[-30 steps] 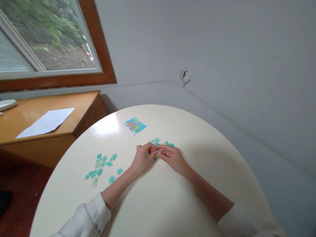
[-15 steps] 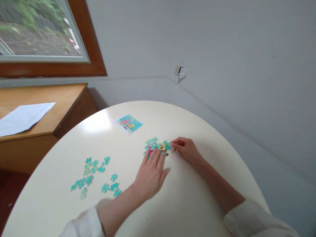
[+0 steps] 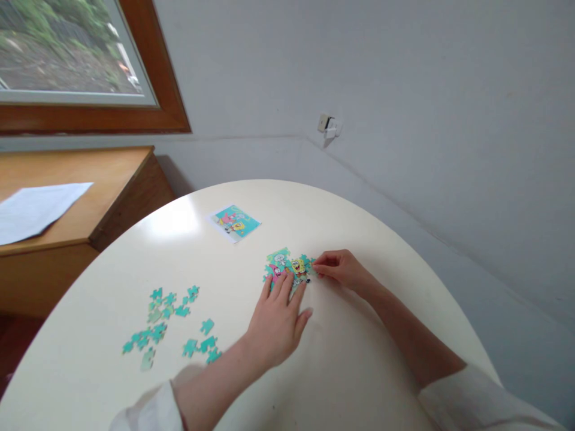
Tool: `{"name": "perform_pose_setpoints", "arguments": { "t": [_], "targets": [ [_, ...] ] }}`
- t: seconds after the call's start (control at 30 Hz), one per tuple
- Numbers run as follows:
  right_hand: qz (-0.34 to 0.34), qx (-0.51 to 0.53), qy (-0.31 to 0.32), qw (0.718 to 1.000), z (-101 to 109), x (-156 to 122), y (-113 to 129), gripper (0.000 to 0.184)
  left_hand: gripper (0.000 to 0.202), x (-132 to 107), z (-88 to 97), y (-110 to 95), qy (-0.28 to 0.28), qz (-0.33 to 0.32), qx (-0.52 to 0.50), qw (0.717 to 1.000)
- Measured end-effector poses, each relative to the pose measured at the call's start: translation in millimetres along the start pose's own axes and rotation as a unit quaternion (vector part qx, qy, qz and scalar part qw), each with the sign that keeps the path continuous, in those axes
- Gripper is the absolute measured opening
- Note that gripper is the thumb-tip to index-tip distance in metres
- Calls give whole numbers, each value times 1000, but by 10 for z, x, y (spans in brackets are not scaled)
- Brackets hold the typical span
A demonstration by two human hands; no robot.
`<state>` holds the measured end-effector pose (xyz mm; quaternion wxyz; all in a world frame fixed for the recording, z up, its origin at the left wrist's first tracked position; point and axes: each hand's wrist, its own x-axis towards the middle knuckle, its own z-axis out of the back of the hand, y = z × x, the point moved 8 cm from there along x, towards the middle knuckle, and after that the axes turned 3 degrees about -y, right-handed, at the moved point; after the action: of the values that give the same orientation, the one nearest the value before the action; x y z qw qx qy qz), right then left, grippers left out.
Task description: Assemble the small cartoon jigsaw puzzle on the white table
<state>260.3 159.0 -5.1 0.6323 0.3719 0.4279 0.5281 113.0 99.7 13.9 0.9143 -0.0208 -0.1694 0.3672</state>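
A partly joined jigsaw puzzle (image 3: 281, 261) with cartoon figures on a teal ground lies on the white round table. My left hand (image 3: 277, 320) rests flat on its lower part, fingers stretched out and covering some of it. At the puzzle's right edge, my right hand (image 3: 339, 267) pinches a small teal puzzle piece (image 3: 314, 263) between thumb and fingertips. The piece touches or nearly touches the joined part; I cannot tell whether it is locked in. Loose puzzle pieces (image 3: 158, 331) lie scattered to the left, with several more pieces (image 3: 208, 343) beside my left forearm.
A printed picture card (image 3: 234, 223) of the cartoon lies beyond the puzzle. The round table (image 3: 359, 359) stands near a wall with a plugged-in socket (image 3: 329, 126). On the left, a wooden cabinet (image 3: 121, 170) bears white paper (image 3: 42, 206) below a window.
The view has shifted slightly. My left hand has slid a little down the puzzle, showing more of the pink figure. My right hand stays pinched at the right edge.
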Motion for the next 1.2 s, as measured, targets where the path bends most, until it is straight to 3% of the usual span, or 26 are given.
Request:
{"name": "perform_pose_setpoints", "arguments": {
  "t": [0.43, 1.2],
  "targets": [
    [-25, 28, 29, 999, -19, -17, 9, 30, 45, -11, -11, 18, -7, 3, -7, 1000],
    [-36, -11, 30, 999, -39, -19, -42, 20, 44, -2, -6, 18, -3, 0, -4, 1000]
  ]
}}
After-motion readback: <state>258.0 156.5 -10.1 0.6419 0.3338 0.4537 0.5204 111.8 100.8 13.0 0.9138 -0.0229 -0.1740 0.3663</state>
